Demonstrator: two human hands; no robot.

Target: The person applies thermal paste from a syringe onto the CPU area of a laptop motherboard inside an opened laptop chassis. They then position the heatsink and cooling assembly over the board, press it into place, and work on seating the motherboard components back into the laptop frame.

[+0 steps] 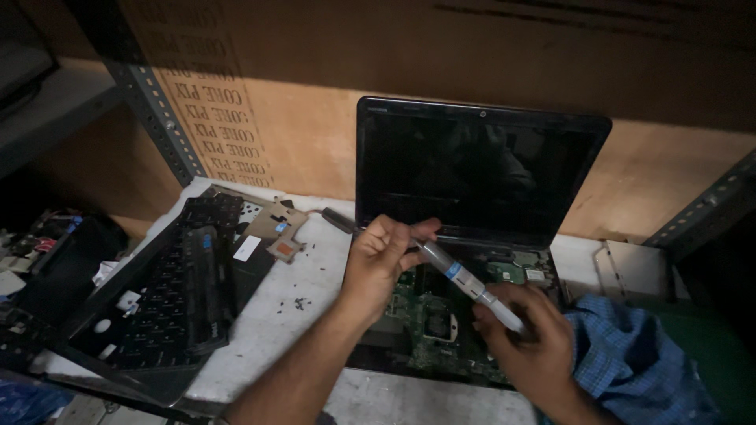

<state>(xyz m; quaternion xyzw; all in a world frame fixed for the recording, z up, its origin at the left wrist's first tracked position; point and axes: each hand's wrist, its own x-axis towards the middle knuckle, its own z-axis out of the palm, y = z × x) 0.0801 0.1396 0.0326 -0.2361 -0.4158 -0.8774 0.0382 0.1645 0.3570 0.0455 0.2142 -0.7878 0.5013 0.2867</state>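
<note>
1. Left hand [383,260] – grip closed on the upper end of a grey syringe [461,277]; right hand [526,334] pinches its tip.
2. Syringe slants above the opened laptop [480,169]'s green board [429,319] on the worktop [307,287].

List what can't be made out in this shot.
Head view only:
- Syringe tip: hidden inside the right hand; its plunger end sits inside the left hand.
- Motherboard: dim light, parts too small to tell; both hands cover some of it.
- Screen: dark, only faint reflections.
- Blue cloth: cut off by the bottom edge.
- Left clutter: too dark to identify.
</note>
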